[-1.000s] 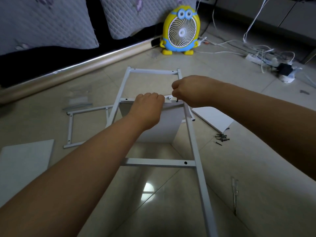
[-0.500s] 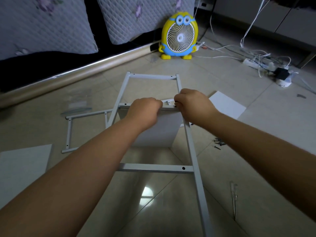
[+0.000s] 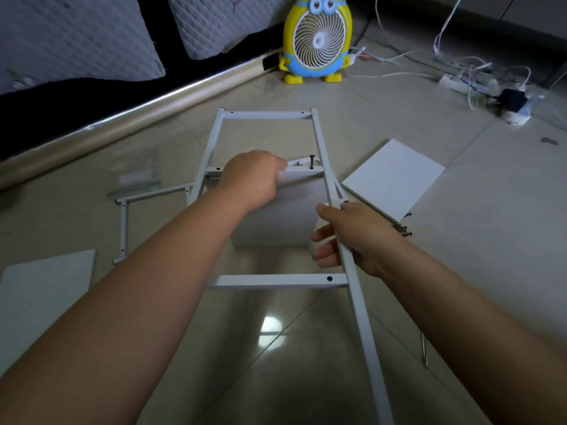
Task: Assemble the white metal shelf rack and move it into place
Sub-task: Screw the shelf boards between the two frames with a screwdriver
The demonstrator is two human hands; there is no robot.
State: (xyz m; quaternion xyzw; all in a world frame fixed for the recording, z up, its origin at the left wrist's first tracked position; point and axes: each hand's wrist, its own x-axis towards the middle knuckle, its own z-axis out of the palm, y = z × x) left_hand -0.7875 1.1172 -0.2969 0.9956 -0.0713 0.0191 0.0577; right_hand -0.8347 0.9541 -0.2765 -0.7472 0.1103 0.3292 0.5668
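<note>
White metal shelf rack frame (image 3: 277, 281) is hanging tilted over the glossy tiled floor (image 3: 475, 271). It is a ladder-shaped piece of square painted tubing with two long rails and three flat rungs, and the nearest rung is showing a dark round screw hole. The left hand (image 3: 253, 179) is wrapping over the middle rung, knuckles up, its grip clamped there right against the top edge of a smooth upright panel (image 3: 276, 219) sitting beneath that rung. A black screw (image 3: 312, 161) is standing upright in the same rung, just beside the right rail. The right hand (image 3: 356, 234) is sitting behind that rail, which is crossing in front of it. Its grip is apart, thumb and fingers loosely spread and poking out to the left of the tube, and I cannot tell whether it is touching the metal.

A smaller frame (image 3: 123, 228) is lying flat on the floor to the left, and a flat white board (image 3: 392, 179) is lying to the right with a heap of dark screws (image 3: 402, 230) near its closest corner. A slim screwdriver (image 3: 424, 348) is lying beside the right forearm. At the back, a yellow and blue cartoon-shaped fan (image 3: 317, 41) with goggle eyes and a white spiral grille is standing near quilted grey cushions (image 3: 76, 35), and a white power strip (image 3: 454, 82) is trailing tangled cables.
</note>
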